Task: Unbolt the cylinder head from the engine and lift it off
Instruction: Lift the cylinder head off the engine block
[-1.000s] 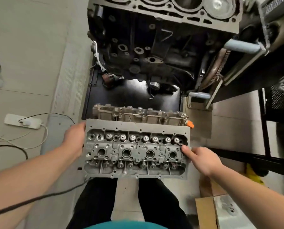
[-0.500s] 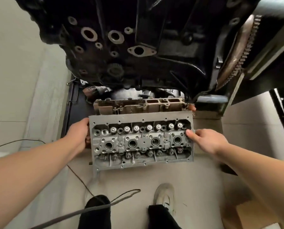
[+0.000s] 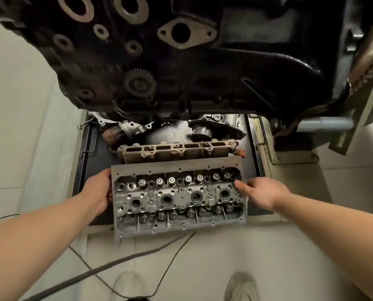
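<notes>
Nearest to you, your two shoes (image 3: pixel 129 283) stand on the pale floor (image 3: pixel 268 253), with a thick dark cable (image 3: pixel 107 267) and a thinner wire (image 3: pixel 172 255) trailing across it in front of them.

Above that, you are holding the cylinder head (image 3: pixel 179 199) off the engine, valve side up, level between your arms. Your left hand (image 3: pixel 98 192) grasps its left end, fingers wrapped under the edge. Your right hand (image 3: pixel 261 194) is at the right end with the thumb laid over the top rim; the other fingers go out of sight behind the casting, so they probably curl under it, though that part is hidden.

The head hangs over the near edge of a black tray (image 3: pixel 87 161) on the floor. Just beyond it in that tray lies a tan, ported casting (image 3: pixel 177 149), and behind that some greasy loose parts (image 3: pixel 203 131).

Farthest off, the dark engine block (image 3: pixel 181 68) fills the upper view on its stand (image 3: pixel 324 124), a toothed sprocket (image 3: pixel 139 82) on its face.
</notes>
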### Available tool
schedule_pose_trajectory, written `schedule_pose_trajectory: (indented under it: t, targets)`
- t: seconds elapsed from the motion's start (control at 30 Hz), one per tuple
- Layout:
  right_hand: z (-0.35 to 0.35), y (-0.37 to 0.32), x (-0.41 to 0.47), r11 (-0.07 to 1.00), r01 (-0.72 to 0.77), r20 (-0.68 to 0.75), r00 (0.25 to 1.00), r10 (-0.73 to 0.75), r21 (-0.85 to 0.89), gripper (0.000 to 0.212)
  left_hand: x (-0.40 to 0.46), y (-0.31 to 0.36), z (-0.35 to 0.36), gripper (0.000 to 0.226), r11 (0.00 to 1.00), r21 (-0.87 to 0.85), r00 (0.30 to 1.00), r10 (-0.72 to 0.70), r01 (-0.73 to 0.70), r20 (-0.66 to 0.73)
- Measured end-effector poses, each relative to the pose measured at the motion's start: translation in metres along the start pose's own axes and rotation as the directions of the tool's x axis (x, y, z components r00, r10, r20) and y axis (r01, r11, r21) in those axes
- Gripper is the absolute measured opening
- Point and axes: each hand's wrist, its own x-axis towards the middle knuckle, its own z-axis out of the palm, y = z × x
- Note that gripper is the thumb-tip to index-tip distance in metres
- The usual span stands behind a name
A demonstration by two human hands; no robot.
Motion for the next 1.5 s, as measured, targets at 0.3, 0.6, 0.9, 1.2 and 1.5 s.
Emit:
schedule_pose_trajectory:
  t: [0.3, 0.6, 0.9, 1.2, 1.5]
  targets:
    - [-0.001, -0.005, 0.032, 0.999, 0.009, -0.057, 0.998, -0.011, -0.033, 0.100, 0.020, 0.006, 0.015, 0.033, 0.995, -0.102, 1.000, 0.009, -0.008, 0.010]
    - [0.003, -0.003, 0.049, 0.998, -0.061, -0.026, 0.998, 0.062, 0.013, 0.091, 0.030, 0.019, 0.038, 0.034, 0.979, -0.191, 0.997, -0.060, 0.066, 0.039]
    - [0.012, 0.000, 0.061, 0.999, -0.048, -0.064, 0.997, 0.048, 0.006, 0.092, 0.042, 0.019, 0.047, 0.050, 0.973, -0.183, 0.988, -0.128, 0.141, 0.081]
    - [0.004, 0.000, 0.074, 0.999, -0.032, 0.017, 0.999, 0.033, -0.030, 0.088, 0.044, 0.020, 0.049, 0.048, 0.966, -0.180, 0.976, -0.158, 0.184, 0.152]
    - [0.014, -0.016, 0.028, 0.984, -0.124, -0.141, 0.984, 0.105, -0.131, 0.085, -0.010, 0.027, 0.018, 0.037, 0.965, 0.205, 0.985, -0.143, 0.161, -0.101]
